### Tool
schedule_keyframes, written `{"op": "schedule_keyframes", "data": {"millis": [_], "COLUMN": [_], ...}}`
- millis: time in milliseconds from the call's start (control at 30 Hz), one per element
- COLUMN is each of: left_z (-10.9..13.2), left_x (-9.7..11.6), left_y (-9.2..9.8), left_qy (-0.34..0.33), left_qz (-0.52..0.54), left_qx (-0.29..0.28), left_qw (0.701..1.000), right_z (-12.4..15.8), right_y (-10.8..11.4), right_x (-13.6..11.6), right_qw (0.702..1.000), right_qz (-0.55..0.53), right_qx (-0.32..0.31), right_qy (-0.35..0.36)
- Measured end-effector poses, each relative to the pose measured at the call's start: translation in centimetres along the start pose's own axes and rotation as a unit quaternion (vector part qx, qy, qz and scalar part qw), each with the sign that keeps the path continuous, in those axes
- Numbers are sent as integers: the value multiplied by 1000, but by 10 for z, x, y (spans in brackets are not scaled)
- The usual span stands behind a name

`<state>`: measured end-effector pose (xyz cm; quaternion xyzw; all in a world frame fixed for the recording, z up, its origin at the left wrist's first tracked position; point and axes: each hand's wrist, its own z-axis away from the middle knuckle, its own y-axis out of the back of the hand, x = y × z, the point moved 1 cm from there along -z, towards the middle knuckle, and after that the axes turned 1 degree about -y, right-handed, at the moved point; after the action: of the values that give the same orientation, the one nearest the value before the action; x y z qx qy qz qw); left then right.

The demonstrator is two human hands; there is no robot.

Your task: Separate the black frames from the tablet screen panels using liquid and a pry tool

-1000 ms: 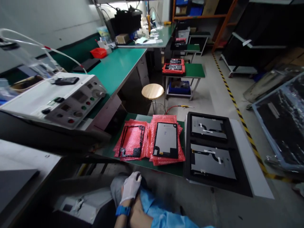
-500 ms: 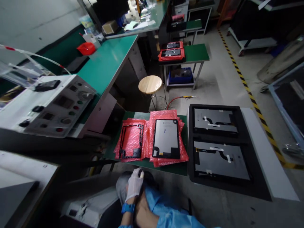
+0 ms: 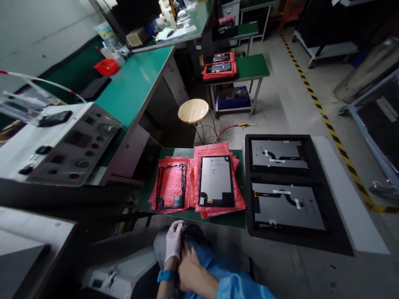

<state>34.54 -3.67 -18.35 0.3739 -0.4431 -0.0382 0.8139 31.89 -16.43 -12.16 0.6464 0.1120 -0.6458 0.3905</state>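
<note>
Beyond the left grip (image 3: 173, 241), black frame (image 3: 178, 202)

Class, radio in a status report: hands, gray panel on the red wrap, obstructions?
Gloved left hand, bare right hand close together, grips unclear. Gray panel flat on red bubble wrap, untouched. Nothing seen covering it.

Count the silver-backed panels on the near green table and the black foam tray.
3: one panel on the red bubble wrap, a far panel and a near panel in the black foam tray. Others may be hidden in the wrap.
</note>
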Motion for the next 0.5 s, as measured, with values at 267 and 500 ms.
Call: {"op": "schedule_keyframes", "data": {"millis": [267, 500], "left_z": [18, 31], "left_x": [-4, 8], "left_y": [-10, -20], "left_qy": [10, -38], "left_qz": [33, -14], "left_qx": [19, -15], "left_qw": [999, 999], "right_z": [43, 10], "right_y": [92, 207], "right_x": [-11, 0], "right_qw": [998, 946], "right_qz": [61, 135], "right_qx": [8, 276], "right_qy": [-10, -99]}}
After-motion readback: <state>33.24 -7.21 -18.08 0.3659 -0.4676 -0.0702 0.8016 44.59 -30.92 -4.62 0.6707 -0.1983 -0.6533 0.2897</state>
